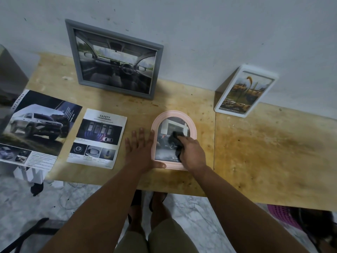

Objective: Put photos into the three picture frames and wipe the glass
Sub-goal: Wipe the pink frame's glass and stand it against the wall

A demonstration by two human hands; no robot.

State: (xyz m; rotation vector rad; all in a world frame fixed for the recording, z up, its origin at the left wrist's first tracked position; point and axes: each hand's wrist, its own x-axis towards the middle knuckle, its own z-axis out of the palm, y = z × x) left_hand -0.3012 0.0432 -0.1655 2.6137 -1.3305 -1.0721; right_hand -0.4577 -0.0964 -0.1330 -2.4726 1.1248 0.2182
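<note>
On wooden table (255, 152), near front edge: pink arched frame (193, 125) lying flat, photo inside. Right hand (192, 152) curled around black cloth (176, 143), pressing it onto glass (164, 152). Left hand (141, 152) flat, fingers straight, spread beside frame's left edge, thumb along bottom rim. Grey frame (73, 52) and white frame (226, 99) leaning against wall, 2 leaflets (98, 139) at left.

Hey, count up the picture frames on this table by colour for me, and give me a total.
Grey frames: 1, the grey frame leaning on the wall.
White frames: 1, the white frame leaning on the wall.
Pink frames: 1, the pink frame lying flat, wiped with the dark cloth in the right hand.
Total: 3 frames.
</note>
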